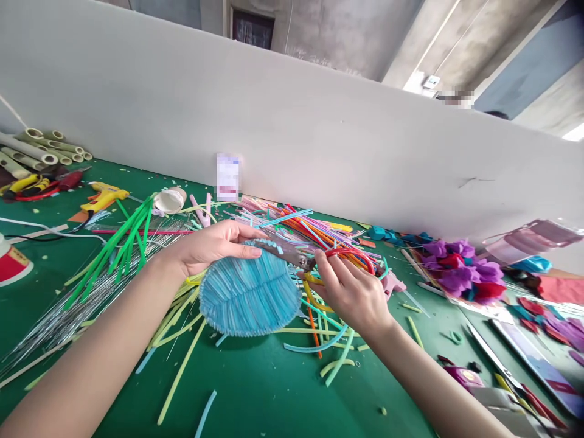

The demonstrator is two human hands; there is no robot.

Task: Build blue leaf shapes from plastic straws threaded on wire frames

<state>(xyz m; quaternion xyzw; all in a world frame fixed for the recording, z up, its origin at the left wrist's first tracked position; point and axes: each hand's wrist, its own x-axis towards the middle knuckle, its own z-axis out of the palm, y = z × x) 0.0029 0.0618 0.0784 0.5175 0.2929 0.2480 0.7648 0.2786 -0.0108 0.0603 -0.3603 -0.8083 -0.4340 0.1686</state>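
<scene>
My left hand (223, 246) pinches the upper edge of a blue leaf-shaped piece (250, 292), made of many thin strips set side by side with a ridge along its middle. In my right hand (349, 286) is a pair of scissors (298, 260) with red handles. Their blades lie along the leaf's top edge, close to my left fingertips. A small cut-looking curl of blue shows beside the blades. Whether the blades are apart or closed is hard to see. Under the leaf, loose yellow-green strips (182, 310) spread over the table.
Pink, orange and purple strips (314, 231) are heaped behind my hands. Green strips (123, 243) and wires lie left, near a yellow glue gun (107, 198) and bamboo tubes (55, 146). Purple fabric flowers (460, 267) and more scissors (497, 359) lie right. A white partition (292, 121) stands behind.
</scene>
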